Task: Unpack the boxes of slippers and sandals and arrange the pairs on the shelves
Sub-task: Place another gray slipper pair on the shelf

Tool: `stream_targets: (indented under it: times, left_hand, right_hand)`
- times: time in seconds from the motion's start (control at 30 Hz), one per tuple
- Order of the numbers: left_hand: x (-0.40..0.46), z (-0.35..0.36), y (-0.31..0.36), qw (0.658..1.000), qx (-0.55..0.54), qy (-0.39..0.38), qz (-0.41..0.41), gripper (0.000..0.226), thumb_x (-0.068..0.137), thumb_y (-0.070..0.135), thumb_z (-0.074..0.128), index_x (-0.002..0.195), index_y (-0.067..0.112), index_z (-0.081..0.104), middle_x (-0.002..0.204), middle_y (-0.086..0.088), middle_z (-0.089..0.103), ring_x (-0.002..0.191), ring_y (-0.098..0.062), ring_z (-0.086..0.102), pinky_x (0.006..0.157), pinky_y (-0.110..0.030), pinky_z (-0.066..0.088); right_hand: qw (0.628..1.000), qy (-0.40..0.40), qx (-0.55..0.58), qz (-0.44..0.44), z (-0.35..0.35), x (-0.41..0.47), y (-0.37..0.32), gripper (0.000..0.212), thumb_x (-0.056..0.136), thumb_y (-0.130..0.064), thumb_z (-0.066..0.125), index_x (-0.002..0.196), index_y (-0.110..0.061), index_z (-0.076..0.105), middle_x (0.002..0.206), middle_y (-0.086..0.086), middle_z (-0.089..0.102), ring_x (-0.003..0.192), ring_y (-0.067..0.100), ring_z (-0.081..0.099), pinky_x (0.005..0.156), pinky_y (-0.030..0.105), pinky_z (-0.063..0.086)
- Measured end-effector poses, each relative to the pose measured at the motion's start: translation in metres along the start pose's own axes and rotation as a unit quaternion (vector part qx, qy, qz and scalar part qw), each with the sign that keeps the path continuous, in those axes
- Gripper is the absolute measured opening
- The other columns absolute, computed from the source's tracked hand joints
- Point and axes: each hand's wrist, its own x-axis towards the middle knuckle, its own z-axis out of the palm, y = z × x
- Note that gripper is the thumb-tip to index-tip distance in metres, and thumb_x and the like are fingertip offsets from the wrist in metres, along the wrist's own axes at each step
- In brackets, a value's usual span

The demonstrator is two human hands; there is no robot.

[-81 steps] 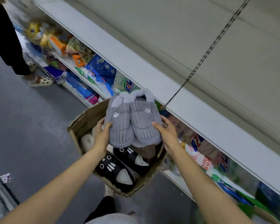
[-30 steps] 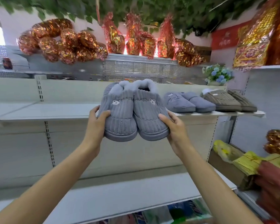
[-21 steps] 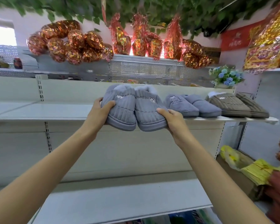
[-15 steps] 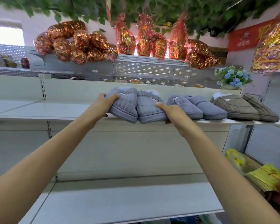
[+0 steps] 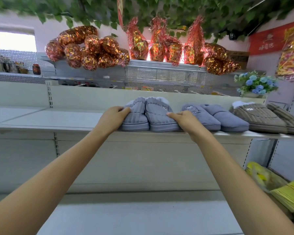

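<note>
Your left hand [image 5: 112,118] gripped the outer side of the left grey slipper [image 5: 134,116], fingers curled over its top, and your right hand [image 5: 185,119] gripped the outer side of the right grey slipper [image 5: 159,117] the same way. The pair sat side by side, touching, flat on the upper shelf [image 5: 58,123] at the centre of the frame, toes at the front edge. Half a second earlier you had held the pair tilted above that edge; now both soles were down on the board. Just right of your right hand lay a smooth blue-grey pair [image 5: 215,118], and further right a brown ribbed pair [image 5: 261,117], both in the same spots as before. Behind them, at the right, stood a pot of blue flowers [image 5: 256,83]. Foil-wrapped bundles [image 5: 88,48] filled the top rack across the upper frame, and a lower shelf [image 5: 134,216] ran along the bottom.
</note>
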Motion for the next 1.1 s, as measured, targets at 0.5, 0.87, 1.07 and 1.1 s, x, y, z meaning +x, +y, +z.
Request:
stream_targets:
  times: [0.5,0.87,1.07,1.1]
  left_hand:
    - [0.000,0.004,-0.018,0.980,-0.006,0.125,0.157,0.028,0.095,0.032,0.062,0.120,0.022,0.070,0.121,0.006,0.068,0.104,-0.014,0.066,0.094,-0.042,0.054]
    - [-0.106,-0.037,-0.087,0.959,-0.007,0.138,0.246,0.032,0.085,0.009,0.078,0.115,0.015,0.071,0.115,0.003,0.069,0.113,-0.018,0.064,0.091,-0.043,0.054]
    - [-0.175,-0.064,-0.142,0.979,0.021,0.142,0.142,0.035,0.085,0.014,0.080,0.118,0.017,0.069,0.118,0.008,0.069,0.115,-0.016,0.064,0.094,-0.039,0.053]
    - [-0.188,-0.068,-0.153,0.982,0.027,0.144,0.119,0.035,0.085,0.016,0.080,0.118,0.019,0.069,0.118,0.010,0.068,0.115,-0.016,0.063,0.095,-0.037,0.052]
  right_hand:
    - [0.972,0.113,-0.105,-0.179,0.009,-0.004,-0.011,0.040,0.094,-0.023,0.062,0.132,-0.011,0.059,0.132,0.006,0.063,0.122,0.020,0.056,0.104,0.033,0.042]
    - [0.862,-0.034,-0.073,-0.500,0.118,-0.065,-0.015,0.033,0.088,-0.014,0.070,0.120,-0.009,0.066,0.122,0.005,0.065,0.122,0.020,0.056,0.111,0.032,0.038]
    - [0.863,-0.184,-0.013,-0.470,0.202,-0.095,0.000,0.039,0.089,-0.020,0.071,0.127,-0.017,0.063,0.127,-0.004,0.063,0.123,0.009,0.054,0.107,0.029,0.042]
    - [0.864,-0.212,-0.005,-0.457,0.217,-0.100,0.004,0.039,0.090,-0.022,0.071,0.127,-0.017,0.062,0.127,-0.004,0.063,0.123,0.008,0.054,0.107,0.029,0.042]
